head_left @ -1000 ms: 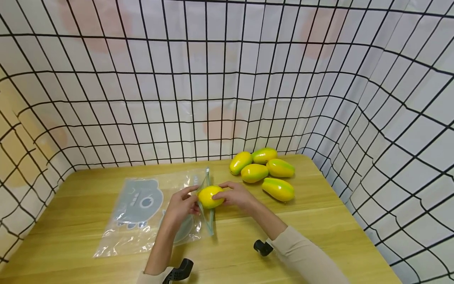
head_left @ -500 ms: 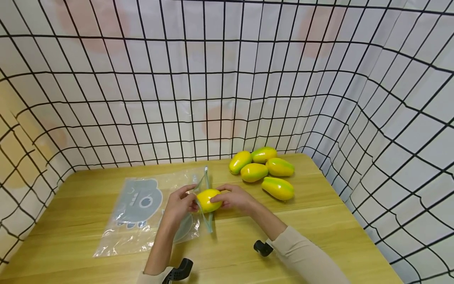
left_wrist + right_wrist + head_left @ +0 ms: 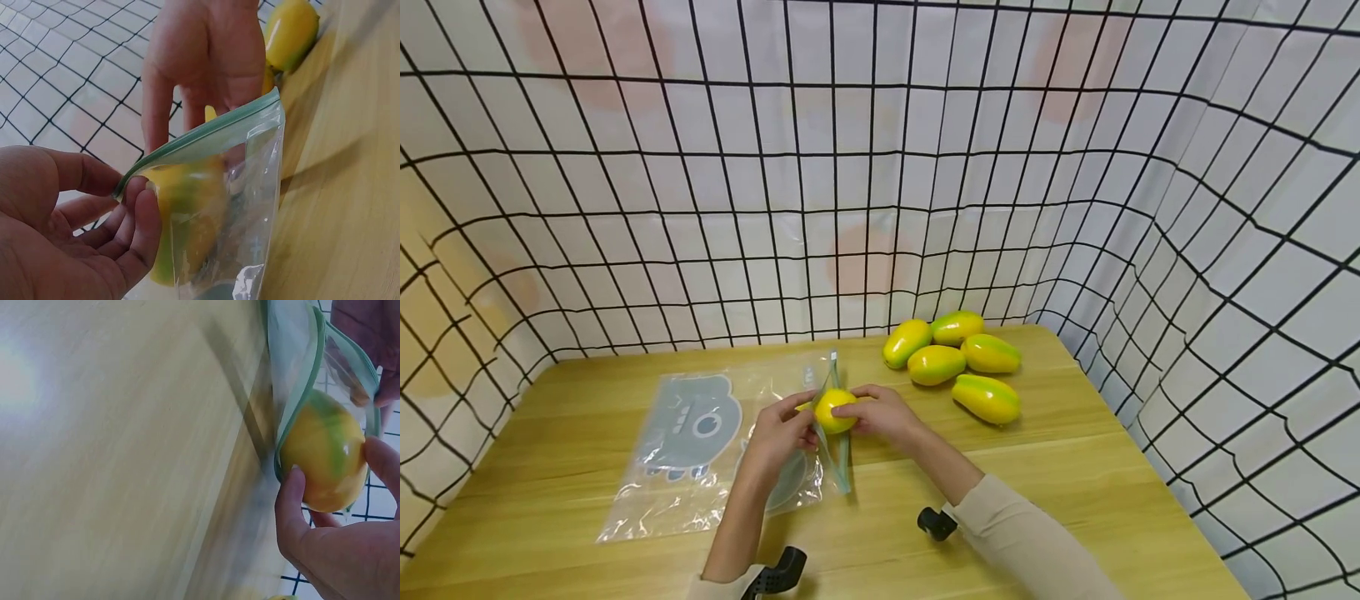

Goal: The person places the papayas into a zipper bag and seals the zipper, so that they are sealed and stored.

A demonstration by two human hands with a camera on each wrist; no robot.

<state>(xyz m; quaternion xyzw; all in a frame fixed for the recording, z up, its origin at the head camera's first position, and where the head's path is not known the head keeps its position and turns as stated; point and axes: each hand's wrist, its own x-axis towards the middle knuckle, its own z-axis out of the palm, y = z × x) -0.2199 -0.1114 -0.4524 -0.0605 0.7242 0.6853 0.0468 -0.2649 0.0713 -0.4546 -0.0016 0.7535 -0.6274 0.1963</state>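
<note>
My right hand [image 3: 883,417] grips a yellow-green mango [image 3: 328,453] by its near end, thumb on one side and fingers on the other. The mango's far end is inside the mouth of a clear zip bag [image 3: 707,500] with a green zip edge [image 3: 206,128]. With thumb and fingers, my left hand [image 3: 81,225] pinches that edge and holds the mouth apart. In the left wrist view, the mango shows through the clear plastic. The bag's printed body, with a grey-blue cartoon figure [image 3: 688,429], lies flat on the table to the left.
Several more mangoes [image 3: 937,365] lie grouped at the back right of the wooden table [image 3: 1060,467]. One mango [image 3: 987,399] sits nearest my right forearm. A black wire grid [image 3: 872,183] before white cloth encloses the back and sides.
The mango and my right hand have moved left, and the mango now sits deeper in the bag's mouth. My left hand stays at the bag's edge.
</note>
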